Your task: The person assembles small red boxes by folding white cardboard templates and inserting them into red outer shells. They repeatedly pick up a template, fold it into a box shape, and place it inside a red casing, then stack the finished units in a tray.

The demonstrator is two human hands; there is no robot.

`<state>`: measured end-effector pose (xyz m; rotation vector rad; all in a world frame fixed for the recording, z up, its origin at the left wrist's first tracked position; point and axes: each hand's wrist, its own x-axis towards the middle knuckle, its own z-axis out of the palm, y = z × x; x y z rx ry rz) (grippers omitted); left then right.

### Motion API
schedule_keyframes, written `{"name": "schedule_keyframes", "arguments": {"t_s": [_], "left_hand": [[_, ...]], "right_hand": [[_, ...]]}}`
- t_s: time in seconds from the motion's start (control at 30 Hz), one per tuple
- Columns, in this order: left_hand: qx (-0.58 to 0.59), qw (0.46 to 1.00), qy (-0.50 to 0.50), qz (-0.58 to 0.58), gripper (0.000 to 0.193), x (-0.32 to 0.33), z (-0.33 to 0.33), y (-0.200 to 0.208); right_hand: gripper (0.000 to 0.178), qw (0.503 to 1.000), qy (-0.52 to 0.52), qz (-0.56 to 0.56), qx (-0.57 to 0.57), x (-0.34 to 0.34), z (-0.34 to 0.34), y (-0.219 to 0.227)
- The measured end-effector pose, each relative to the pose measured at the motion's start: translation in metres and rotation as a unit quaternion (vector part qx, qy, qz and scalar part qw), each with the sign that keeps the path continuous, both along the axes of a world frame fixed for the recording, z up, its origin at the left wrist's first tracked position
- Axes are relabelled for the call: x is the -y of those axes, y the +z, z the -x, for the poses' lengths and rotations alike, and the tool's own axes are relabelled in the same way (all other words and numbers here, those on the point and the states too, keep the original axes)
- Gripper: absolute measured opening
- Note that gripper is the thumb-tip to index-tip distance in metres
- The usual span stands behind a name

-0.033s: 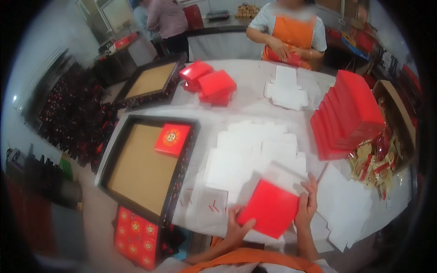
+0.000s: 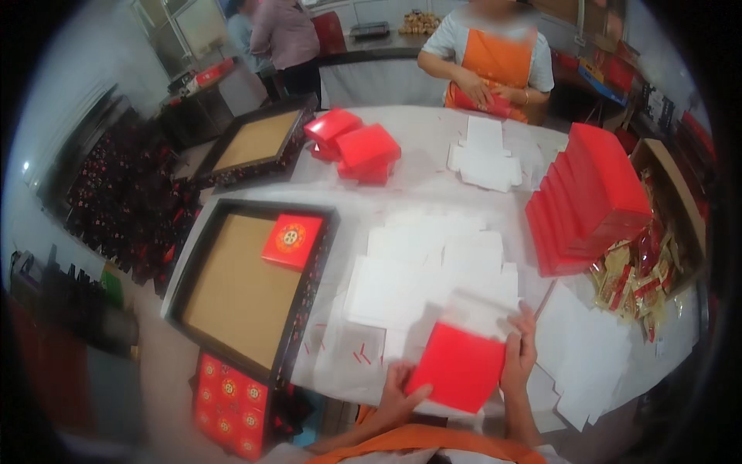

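Drawn a little closer to the body and turned slightly since the earlier frame: red square box (image 2: 457, 370), both hands moved along with it. At far left, dark floral-patterned items (image 2: 127, 205) are seen heaped, blurred. Next, a set of red emblem squares (image 2: 230, 390) is partly hidden below the near tray (image 2: 239, 298), which is dark-walled, brown-based and placed at the table's left side; behind it a similar far tray (image 2: 259, 141) is set. In the near tray's far right corner a red emblem box (image 2: 292, 241) is lodged. Farther back, plain red boxes (image 2: 368, 151) are piled loosely; nearer, thin red strips (image 2: 362, 354) are scattered. Left hand (image 2: 403, 394) is half closed, the box's near left edge pinched, thumb on the red face. White card sheets (image 2: 433, 259) are spread flat just beyond the box, which is held tilted over the near edge of the table (image 2: 425, 199). Across, something red is handled by a co-worker (image 2: 498, 66) in orange apron, a white blank (image 2: 485, 158) laid before them. Right hand (image 2: 522, 352) is partly open, fingers raised at the box's right edge; firmness of grip cannot be told. At right, red boxes are stacked in a leaning block (image 2: 591, 201), gold packets (image 2: 638, 282) gathered beside it
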<state>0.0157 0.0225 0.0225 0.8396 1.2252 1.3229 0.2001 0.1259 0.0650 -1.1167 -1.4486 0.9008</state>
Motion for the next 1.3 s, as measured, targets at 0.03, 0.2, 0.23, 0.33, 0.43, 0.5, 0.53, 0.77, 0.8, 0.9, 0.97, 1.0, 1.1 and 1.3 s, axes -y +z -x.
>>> {"name": "schedule_keyframes", "arguments": {"t_s": [0.03, 0.2, 0.23, 0.33, 0.43, 0.5, 0.53, 0.77, 0.8, 0.9, 0.97, 1.0, 1.1, 1.3], "left_hand": [[0.051, 0.998, -0.032, 0.035, 0.052, 0.015, 0.002, -0.008], [-0.081, 0.975, -0.108, 0.179, 0.05, 0.048, 0.014, 0.004], [-0.128, 0.965, -0.113, 0.2, 0.049, 0.053, 0.014, 0.004], [0.041, 0.98, -0.101, 0.168, 0.06, 0.067, 0.009, -0.009], [0.063, 0.977, -0.146, 0.139, 0.065, 0.07, 0.013, -0.008], [0.022, 0.975, -0.192, 0.109, 0.068, 0.068, 0.02, -0.002], [-0.003, 0.973, -0.213, 0.089, 0.07, 0.067, 0.022, 0.0], [-0.207, 0.96, -0.189, 0.008, 0.074, 0.05, 0.013, 0.019], [-0.262, 0.958, -0.118, 0.013, 0.067, 0.045, -0.008, 0.033], [-0.192, 0.963, -0.187, 0.014, 0.079, 0.044, 0.014, 0.02], [-0.152, 0.963, -0.223, 0.007, 0.071, 0.041, 0.027, -0.002], [-0.175, 0.966, -0.191, -0.004, 0.053, 0.033, 0.021, -0.007], [-0.233, 0.954, -0.16, 0.095, 0.028, 0.027, 0.021, 0.002], [-0.23, 0.972, -0.041, 0.036, 0.016, 0.027, 0.011, 0.004]], "right_hand": [[0.028, 0.999, 0.015, 0.02, 0.028, 0.004, -0.003, -0.003], [0.029, 0.984, 0.002, 0.124, -0.124, 0.044, 0.013, -0.009], [0.03, 0.968, -0.018, 0.144, -0.206, 0.051, 0.015, -0.011], [0.027, 0.946, -0.115, 0.166, -0.252, 0.069, 0.014, -0.044], [0.021, 0.977, -0.031, 0.145, -0.155, 0.091, 0.0, -0.071], [0.019, 0.954, -0.029, 0.199, -0.222, 0.096, 0.001, -0.072], [0.018, 0.94, -0.029, 0.227, -0.253, 0.098, 0.002, -0.068], [0.01, 0.987, 0.097, 0.119, 0.05, 0.092, -0.01, -0.053], [0.017, 0.982, 0.082, 0.171, 0.001, 0.094, -0.007, -0.047], [0.038, 0.952, 0.07, 0.278, -0.104, 0.104, 0.001, -0.031], [0.039, 0.96, 0.08, 0.258, -0.079, 0.103, 0.002, -0.027], [0.04, 0.964, 0.082, 0.246, -0.064, 0.102, 0.002, -0.025], [0.04, 0.905, 0.05, 0.395, -0.149, 0.108, 0.008, -0.019], [0.041, 0.948, -0.016, 0.293, -0.121, 0.102, 0.016, -0.028]]}}
